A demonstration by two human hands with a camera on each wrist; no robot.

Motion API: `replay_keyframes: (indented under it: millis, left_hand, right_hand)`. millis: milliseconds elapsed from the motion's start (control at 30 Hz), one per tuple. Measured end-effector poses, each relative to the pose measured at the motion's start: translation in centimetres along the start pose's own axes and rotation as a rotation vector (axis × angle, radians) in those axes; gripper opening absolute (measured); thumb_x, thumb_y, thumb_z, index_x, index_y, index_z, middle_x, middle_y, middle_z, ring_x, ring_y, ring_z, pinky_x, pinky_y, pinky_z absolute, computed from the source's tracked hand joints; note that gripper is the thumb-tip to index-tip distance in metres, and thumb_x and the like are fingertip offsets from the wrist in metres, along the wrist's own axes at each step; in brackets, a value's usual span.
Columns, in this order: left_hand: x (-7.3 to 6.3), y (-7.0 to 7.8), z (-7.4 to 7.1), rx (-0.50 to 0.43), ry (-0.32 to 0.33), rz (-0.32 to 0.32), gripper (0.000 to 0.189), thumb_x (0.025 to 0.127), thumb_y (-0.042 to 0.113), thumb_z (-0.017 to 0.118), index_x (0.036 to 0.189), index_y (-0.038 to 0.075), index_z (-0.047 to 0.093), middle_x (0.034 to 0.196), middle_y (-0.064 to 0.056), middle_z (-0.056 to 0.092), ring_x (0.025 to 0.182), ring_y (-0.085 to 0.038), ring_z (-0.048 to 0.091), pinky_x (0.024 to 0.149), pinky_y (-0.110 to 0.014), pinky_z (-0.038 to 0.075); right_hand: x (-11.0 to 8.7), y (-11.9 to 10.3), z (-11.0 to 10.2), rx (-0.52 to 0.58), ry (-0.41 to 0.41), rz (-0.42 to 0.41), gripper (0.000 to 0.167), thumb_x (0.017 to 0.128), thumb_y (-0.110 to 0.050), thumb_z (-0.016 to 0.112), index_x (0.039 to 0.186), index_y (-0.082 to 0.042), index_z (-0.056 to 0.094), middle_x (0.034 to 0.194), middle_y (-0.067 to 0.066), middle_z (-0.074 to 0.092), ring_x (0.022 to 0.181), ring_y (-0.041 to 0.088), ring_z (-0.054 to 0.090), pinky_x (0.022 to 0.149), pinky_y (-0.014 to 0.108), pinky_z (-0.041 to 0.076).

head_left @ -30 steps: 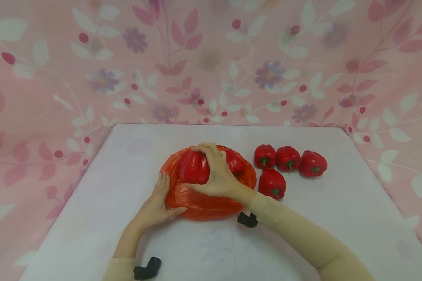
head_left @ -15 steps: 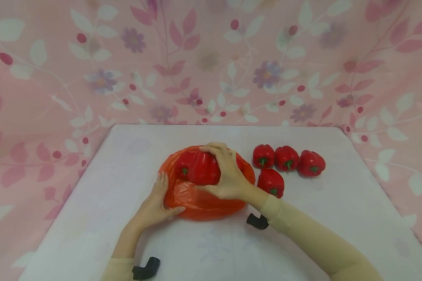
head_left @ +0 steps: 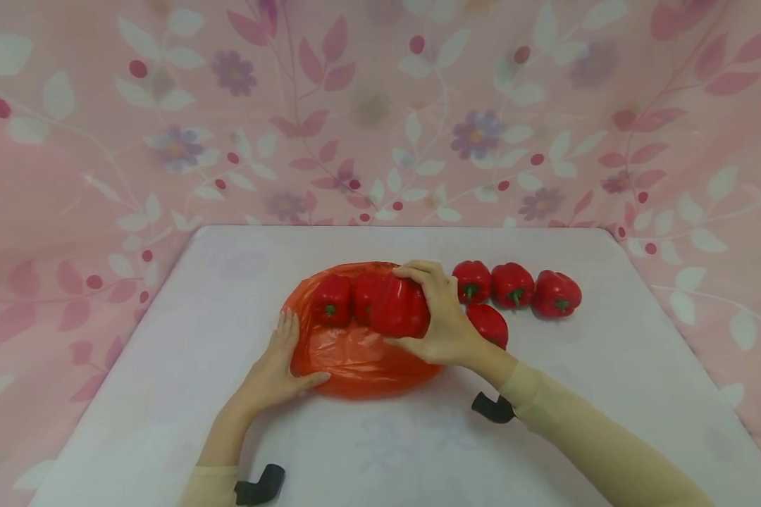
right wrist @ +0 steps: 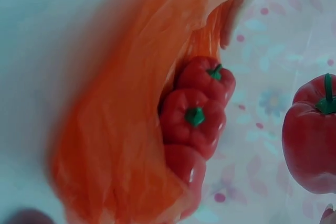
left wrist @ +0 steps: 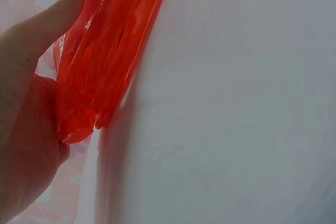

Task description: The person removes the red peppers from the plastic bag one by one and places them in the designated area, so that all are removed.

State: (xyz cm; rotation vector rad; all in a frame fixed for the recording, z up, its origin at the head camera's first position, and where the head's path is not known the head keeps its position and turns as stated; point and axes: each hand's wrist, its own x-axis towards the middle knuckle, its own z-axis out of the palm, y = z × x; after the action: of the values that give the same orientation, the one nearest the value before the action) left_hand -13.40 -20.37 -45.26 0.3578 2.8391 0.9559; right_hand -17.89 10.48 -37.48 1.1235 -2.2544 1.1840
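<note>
An orange plastic bag (head_left: 355, 359) stands spread wide in a round shape on the table, with red bell peppers (head_left: 332, 301) lined up inside. My right hand (head_left: 440, 317) holds another red bell pepper (head_left: 401, 306) over the bag's right part, thumb at the near side and fingers over the far side. In the right wrist view this held pepper (right wrist: 312, 135) is apart from the row of peppers (right wrist: 193, 121) inside the bag. At the bag's left edge rests my left hand (head_left: 275, 370), fingers straight and thumb spread along the front; the left wrist view shows its thumb (left wrist: 58, 17) beside the orange film.
Several more red bell peppers (head_left: 512, 285) lie on the white table (head_left: 380, 451) to the right of the bag, one (head_left: 488, 325) partly behind my right hand. A pink floral cloth (head_left: 380, 113) hangs behind the table.
My right hand has moved right with the held pepper, from over the bag's middle toward its right edge. Two peppers at the left inside now show. The left hand stays at the edge.
</note>
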Motion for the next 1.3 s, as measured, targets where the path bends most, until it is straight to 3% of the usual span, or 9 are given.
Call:
replay_keyframes:
  millis: [667,1300]
  left_hand:
    - [0.3,-0.1,0.3,0.015,-0.004,-0.014,0.121,0.074,0.064,0.07,0.154,0.002,0.003,0.16,-0.015,-0.005,0.146,-0.035,-0.002,0.11,-0.059,0.021]
    - [0.4,0.0,0.3,0.012,-0.02,-0.022,0.121,0.074,0.063,0.071,0.153,0.001,0.003,0.16,-0.015,-0.007,0.146,-0.035,-0.002,0.111,-0.058,0.019]
  right_hand:
    - [-1.9,0.7,-3.3,-0.078,0.065,-0.02,0.095,0.055,-0.016,0.092,0.134,-0.004,0.041,0.135,0.012,0.041,0.126,0.026,0.038,0.09,0.047,0.03]
    - [-4.3,1.7,-5.7,-0.142,0.086,0.035,0.094,0.053,-0.014,0.092,0.132,-0.003,0.042,0.135,0.014,0.042,0.126,0.028,0.036,0.09,0.047,0.032]
